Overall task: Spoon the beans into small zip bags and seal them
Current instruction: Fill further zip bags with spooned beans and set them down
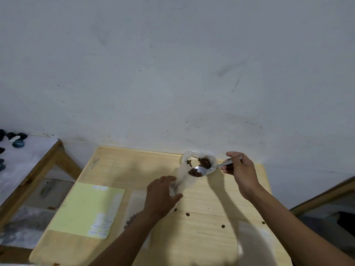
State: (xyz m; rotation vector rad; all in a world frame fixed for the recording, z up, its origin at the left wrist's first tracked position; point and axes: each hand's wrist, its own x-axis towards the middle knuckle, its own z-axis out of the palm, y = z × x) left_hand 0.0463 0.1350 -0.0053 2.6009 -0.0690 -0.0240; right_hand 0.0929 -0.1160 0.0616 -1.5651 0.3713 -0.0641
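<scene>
Near me, left hand [163, 191] pinches the zip bag [183, 177] mouth apart, right hand [239, 169] grips the loaded spoon [199, 170]; I'd tip slowly, bowl inside the mouth.

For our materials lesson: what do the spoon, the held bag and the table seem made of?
Spoon: likely polished metal, silvery with bright glints. Bag: thin clear plastic, hazy and see-through. Table: pale wood or wood-look board, with fine grain lines, matte.
</scene>
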